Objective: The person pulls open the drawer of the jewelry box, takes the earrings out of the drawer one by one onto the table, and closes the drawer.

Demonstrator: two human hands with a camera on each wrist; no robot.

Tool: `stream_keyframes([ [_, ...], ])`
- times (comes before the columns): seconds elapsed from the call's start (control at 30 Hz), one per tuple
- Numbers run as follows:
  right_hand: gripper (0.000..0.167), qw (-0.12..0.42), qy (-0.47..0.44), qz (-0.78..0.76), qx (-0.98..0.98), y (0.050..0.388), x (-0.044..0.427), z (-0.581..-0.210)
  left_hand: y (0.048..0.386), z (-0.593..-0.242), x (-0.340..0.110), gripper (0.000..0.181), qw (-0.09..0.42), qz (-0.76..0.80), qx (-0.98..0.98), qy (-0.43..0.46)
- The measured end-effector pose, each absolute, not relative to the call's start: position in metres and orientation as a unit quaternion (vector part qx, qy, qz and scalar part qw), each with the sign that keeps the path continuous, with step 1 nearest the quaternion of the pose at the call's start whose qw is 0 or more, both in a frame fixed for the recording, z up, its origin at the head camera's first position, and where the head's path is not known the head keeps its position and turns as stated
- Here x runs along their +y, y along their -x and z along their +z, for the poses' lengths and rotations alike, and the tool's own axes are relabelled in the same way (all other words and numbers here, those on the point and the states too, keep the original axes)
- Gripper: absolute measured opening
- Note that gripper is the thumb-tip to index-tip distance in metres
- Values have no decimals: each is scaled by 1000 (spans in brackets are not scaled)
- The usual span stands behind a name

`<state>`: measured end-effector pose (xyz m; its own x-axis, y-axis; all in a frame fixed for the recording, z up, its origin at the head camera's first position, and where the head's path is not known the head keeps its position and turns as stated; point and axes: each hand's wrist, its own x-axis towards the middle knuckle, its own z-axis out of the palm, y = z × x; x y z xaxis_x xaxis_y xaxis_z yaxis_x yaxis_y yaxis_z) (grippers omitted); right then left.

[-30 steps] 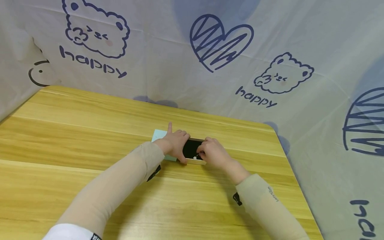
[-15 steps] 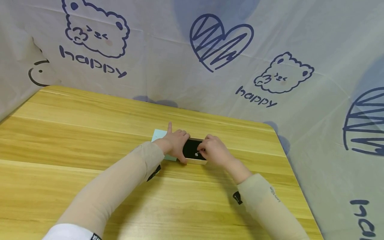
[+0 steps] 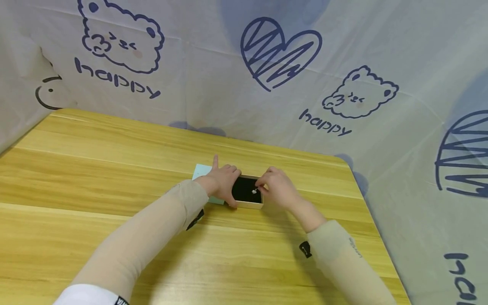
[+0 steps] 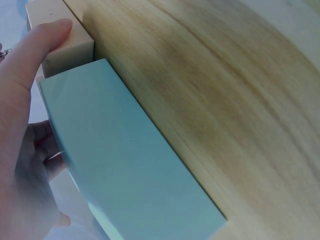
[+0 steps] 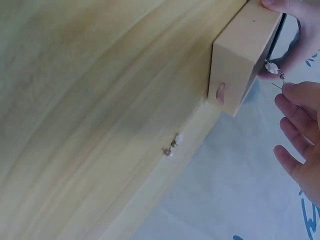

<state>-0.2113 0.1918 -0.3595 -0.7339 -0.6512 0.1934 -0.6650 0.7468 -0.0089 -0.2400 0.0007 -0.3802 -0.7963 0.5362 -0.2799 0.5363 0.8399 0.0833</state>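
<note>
My left hand [image 3: 223, 180] spans a small drawer box, its thumb on the near side and fingers on the far side. In the left wrist view the thumb lies on the pale drawer [image 4: 67, 37], which sticks out of a light blue-green sleeve [image 4: 125, 145]. Black lining shows inside the drawer [image 3: 249, 205]. Between thumb and fingertips my right hand [image 3: 278, 188] pinches a dangling earring [image 5: 272, 68] with a white flower-like piece and a thin metal hook. It hangs over the drawer's right end in the head view.
A second white-and-metal earring [image 5: 172, 145] lies on the wooden table [image 3: 114, 190] beyond the drawer's end; the head view does not show it. White printed cloth [image 3: 213, 84] hangs behind the table.
My right hand has shifted right and slightly away, drawing the earring towards the drawer's right end. The left hand and box stay in place.
</note>
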Motion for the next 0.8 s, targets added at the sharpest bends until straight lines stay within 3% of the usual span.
stream_keyframes([
  [0.37, 8, 104, -318, 77, -939, 210, 206, -348, 239, -380, 0, 98, 145, 5, 947, -287],
  [0.8, 9, 86, -261, 96, -957, 215, 231, -349, 238, -379, -1, 97, 144, 4, 947, -288],
])
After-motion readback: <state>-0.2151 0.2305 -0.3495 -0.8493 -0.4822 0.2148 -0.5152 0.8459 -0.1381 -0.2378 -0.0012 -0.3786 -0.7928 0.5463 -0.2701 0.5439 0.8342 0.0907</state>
